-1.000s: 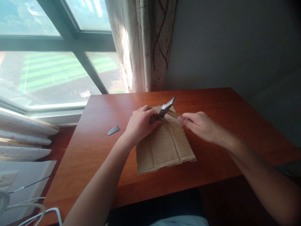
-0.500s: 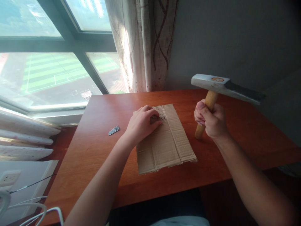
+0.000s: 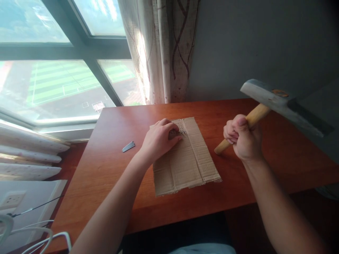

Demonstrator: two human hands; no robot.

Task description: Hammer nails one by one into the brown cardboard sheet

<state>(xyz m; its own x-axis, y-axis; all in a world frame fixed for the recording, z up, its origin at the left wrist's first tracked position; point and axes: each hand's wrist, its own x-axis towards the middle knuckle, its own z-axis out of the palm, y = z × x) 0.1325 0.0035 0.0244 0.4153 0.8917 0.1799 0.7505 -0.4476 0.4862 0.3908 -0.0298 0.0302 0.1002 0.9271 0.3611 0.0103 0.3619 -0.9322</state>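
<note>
My left hand (image 3: 162, 135) rests on a piece of brown corrugated cardboard (image 3: 182, 167), with thumb and forefinger parted beside a patch of small dark holes (image 3: 180, 127). No object can be made out between those two fingertips; the other fingertips are partly hidden. My right hand (image 3: 243, 137) is wrapped around the wooden handle of a hammer (image 3: 256, 114), raised right of the cardboard. The hammer's grey metal head tilts down to the right, and its handle end points down left. Several nails (image 3: 128, 146) lie in a bundle left of my left hand.
The reddish-brown wooden table (image 3: 106, 183) bears the cardboard and nails. A window (image 3: 60, 84) and a patterned curtain (image 3: 159, 53) stand behind it. White cables (image 3: 39, 234) and a wall socket (image 3: 13, 200) are at the lower left. A dark wall (image 3: 251, 46) rises behind the hammer.
My right hand has shifted slightly right, and the hammer has tipped over to the right, its head swinging away from the cardboard. My left hand, the cardboard and the nails stay in place.
</note>
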